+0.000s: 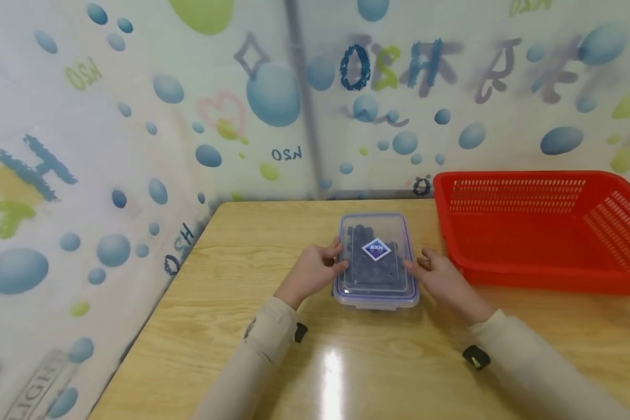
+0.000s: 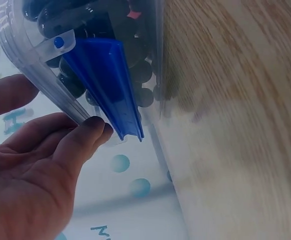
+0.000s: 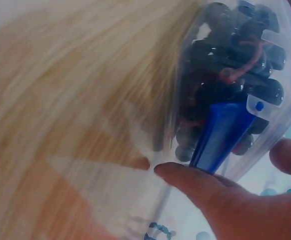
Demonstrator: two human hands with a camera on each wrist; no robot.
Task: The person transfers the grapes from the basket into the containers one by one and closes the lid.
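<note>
A clear plastic food container [image 1: 373, 283] with a purple-edged lid and a blue diamond label sits on the wooden table. Dark round fruits that look like grapes [image 3: 225, 55] fill it, with a reddish stem among them. My left hand [image 1: 312, 269] grips the container's left side at the lid's rim, its fingertips by a blue side clip [image 2: 105, 80] that stands out from the wall. On the opposite side, my right hand [image 1: 446, 286] has its thumb at the lid's edge and a finger at the other blue clip [image 3: 223, 135], which also slants outward.
A large red plastic basket [image 1: 525, 248] with slotted walls stands right of the container, close to my right hand. Behind the table [image 1: 241, 251] hangs a white sheet [image 1: 315, 134] printed with blue and green dots and letters; it also covers the left side.
</note>
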